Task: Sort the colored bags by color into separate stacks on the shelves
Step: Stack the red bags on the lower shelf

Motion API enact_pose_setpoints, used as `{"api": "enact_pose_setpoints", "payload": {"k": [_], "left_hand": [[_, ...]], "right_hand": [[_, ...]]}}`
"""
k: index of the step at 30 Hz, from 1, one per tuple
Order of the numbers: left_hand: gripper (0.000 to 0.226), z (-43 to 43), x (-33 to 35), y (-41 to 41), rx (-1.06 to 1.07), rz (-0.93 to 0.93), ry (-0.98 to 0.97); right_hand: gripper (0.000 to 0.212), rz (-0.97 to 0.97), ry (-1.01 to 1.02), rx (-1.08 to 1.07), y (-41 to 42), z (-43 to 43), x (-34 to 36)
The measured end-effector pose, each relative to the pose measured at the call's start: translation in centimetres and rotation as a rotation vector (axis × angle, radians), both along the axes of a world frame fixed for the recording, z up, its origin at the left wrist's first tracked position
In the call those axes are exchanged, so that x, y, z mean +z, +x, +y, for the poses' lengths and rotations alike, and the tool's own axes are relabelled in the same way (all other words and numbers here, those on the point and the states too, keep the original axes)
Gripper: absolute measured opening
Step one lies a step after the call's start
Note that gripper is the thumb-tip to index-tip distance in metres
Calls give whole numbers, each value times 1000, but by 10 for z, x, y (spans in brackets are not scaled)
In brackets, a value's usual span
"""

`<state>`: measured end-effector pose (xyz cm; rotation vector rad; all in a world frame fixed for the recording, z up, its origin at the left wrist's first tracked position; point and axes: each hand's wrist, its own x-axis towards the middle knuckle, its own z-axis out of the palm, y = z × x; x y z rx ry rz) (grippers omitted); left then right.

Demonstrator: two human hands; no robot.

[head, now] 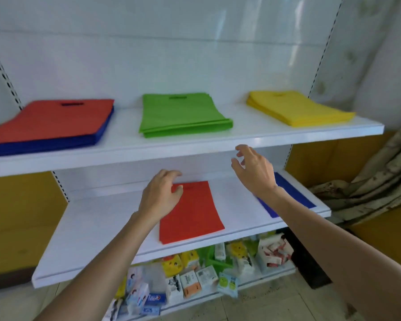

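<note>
Left hand: the left hand lies over the far left corner of a red bag. Its fingers are loosely bent and the thumb touches the fabric. No grip is seen.
Right hand: the right hand is held in the air in front of the upper shelf's edge, fingers spread and slightly bent. Nothing is held.
Middle shelf: the red bag is laid flat near the centre of the middle shelf. A blue bag lies at the right end, well apart from it.
In the way: the right wrist and forearm cover the near left part of the blue bag.
Upper shelf: three piles are spread along the upper shelf.
Left pile: an orange-red bag lies on top of a blue stack.
Centre pile: a green stack.
Right pile: a yellow stack.
Lowest shelf: small packets are heaped on the lowest shelf.
Right side: a brown box and a crumpled sheet are seen beside the shelves.
</note>
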<state>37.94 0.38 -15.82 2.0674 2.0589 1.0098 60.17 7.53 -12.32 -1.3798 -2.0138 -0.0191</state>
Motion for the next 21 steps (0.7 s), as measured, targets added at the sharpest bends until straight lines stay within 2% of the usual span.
{"api": "enact_pose_setpoints", "payload": {"k": [6,13,17,21], "left_hand": [[35,-6,64,-37,37,19,138],[32,-13,108,-157,165,45,252],[26,-19,120,-241,292,47,223],[20,-14,122,-323,372,25,138]], "right_hand": [[36,52,119,56,-40,7,62],[38,56,125,186,-170,37,97],[35,48,111,257,-253,55,104],[33,13,20,202,-328,75,102]]}}
